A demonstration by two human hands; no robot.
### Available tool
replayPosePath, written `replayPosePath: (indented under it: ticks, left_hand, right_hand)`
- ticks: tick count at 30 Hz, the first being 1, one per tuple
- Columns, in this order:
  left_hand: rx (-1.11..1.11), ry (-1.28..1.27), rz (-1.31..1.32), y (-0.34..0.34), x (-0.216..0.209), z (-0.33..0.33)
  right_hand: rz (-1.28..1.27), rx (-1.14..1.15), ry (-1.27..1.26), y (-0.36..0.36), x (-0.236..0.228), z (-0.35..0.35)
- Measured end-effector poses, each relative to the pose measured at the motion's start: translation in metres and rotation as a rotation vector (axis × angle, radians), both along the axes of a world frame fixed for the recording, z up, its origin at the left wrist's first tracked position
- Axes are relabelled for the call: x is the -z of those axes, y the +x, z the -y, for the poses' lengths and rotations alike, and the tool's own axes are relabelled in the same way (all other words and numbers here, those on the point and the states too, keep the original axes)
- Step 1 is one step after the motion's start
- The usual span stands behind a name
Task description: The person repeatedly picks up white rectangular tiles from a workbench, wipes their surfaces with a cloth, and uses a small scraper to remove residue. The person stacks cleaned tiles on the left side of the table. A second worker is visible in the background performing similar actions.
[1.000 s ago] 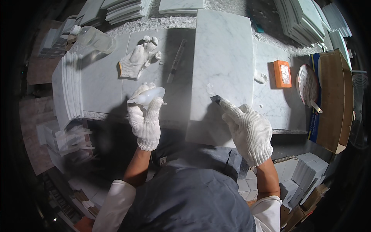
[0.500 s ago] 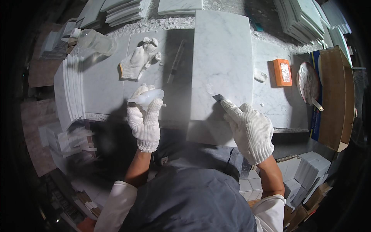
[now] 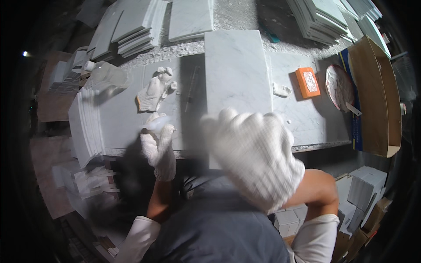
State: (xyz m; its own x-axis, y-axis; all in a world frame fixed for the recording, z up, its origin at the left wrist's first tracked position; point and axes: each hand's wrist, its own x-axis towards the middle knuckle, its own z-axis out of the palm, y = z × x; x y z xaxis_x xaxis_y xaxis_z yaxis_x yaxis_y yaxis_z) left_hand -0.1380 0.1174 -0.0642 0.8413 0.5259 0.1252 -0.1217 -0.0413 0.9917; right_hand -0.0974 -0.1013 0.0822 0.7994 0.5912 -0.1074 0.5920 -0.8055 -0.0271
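My left hand (image 3: 158,147), in a white knit glove, is closed around a translucent white, teardrop-shaped plastic piece (image 3: 158,124) above the bench's front edge. Raised high over the near part of a long pale marble slab (image 3: 236,72), my gloved right hand (image 3: 256,158) has its fingers curled. Motion blurs its left side, and whatever it grips is hidden beneath it. The slab lies over the bench and juts past its front edge. A spare white glove (image 3: 153,92) lies beyond my left hand, beside a clear thin stick-like piece (image 3: 191,90).
An orange block (image 3: 308,82), a small white piece (image 3: 281,90) and a smeared round dish (image 3: 339,87) lie right of the slab. Beyond them stands an open cardboard box (image 3: 380,94). A clear bottle (image 3: 107,76) and stacked tiles (image 3: 85,125) are left. More stacked slabs (image 3: 140,28) stand behind.
My right hand has lifted off the slab, up and leftward toward the camera; the dark flat blade at its fingertips is out of sight. The view has shifted. My left hand keeps its hold.
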Motion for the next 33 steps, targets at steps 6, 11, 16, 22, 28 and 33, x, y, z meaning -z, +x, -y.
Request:
replayPosePath:
  ticks: [6,11,16,22,28,33]
  left_hand:
    - [-0.071,0.094,-0.162,0.000,0.001,-0.009]
    - [0.160,0.240,-0.146,0.000,-0.018,-0.008]
    - [-0.179,0.184,0.019,0.002,-0.030,0.018]
    - [-0.126,0.137,0.032,0.006,-0.031,0.017]
    - [-0.032,0.078,-0.035,0.002,-0.039,0.015]
    - [0.084,-0.022,-0.037,0.001,-0.030,0.002]
  right_hand:
    - [0.116,-0.148,-0.061,-0.005,-0.025,-0.015]
    - [0.106,-0.194,-0.049,0.000,-0.037,-0.018]
    - [0.120,-0.230,-0.062,-0.003,-0.051,-0.012]
    - [0.101,-0.218,-0.073,0.000,-0.042,-0.006]
    - [0.093,-0.211,-0.050,0.012,-0.059,-0.004]
    - [-0.001,-0.052,0.135,0.020,-0.051,0.032]
